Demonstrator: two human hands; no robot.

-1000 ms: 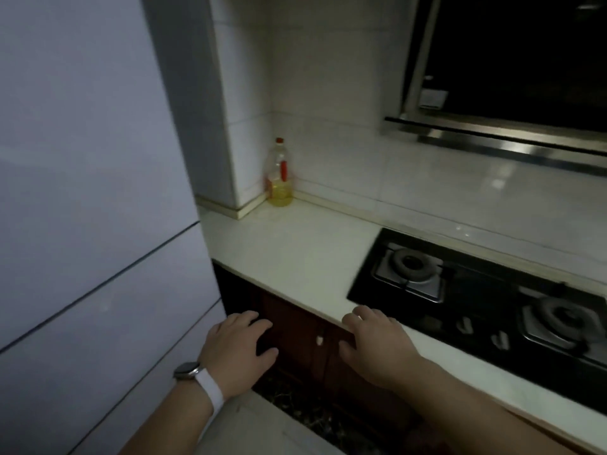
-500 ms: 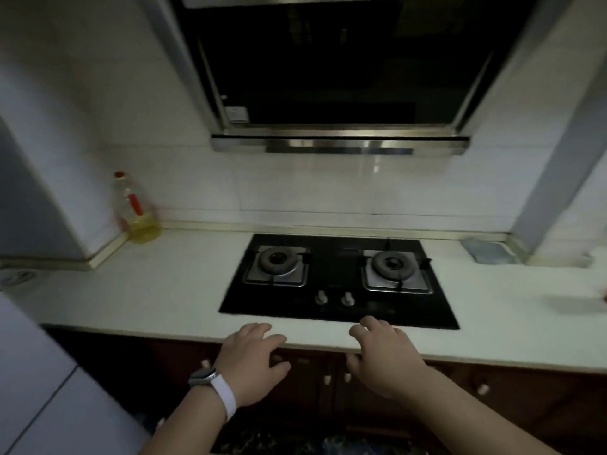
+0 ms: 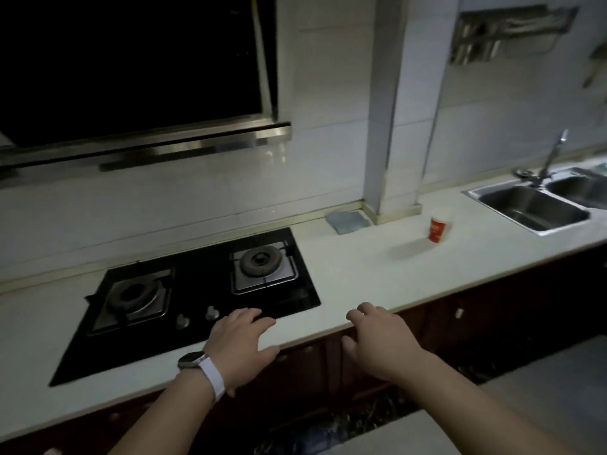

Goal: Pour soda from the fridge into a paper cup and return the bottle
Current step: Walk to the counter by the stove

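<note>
At the table's (image 3: 361,267) front edge, held left hand (image 3: 241,343) and right hand (image 3: 381,339) palm-down, fingers (image 3: 249,315) loosely spread, gripping nothing, paper cup (image 3: 440,224) well apart.

You wear a watch (image 3: 193,360) at the wrist of your left hand (image 3: 239,343): dark rectangular case, white band (image 3: 215,380). Both forearms (image 3: 460,399) are bare up to the frame edge.

A hob (image 3: 197,300) sits at the worktop's (image 3: 361,267) left, a paper cup (image 3: 440,228) right of it, a sink (image 3: 532,208) at the far right.
</note>
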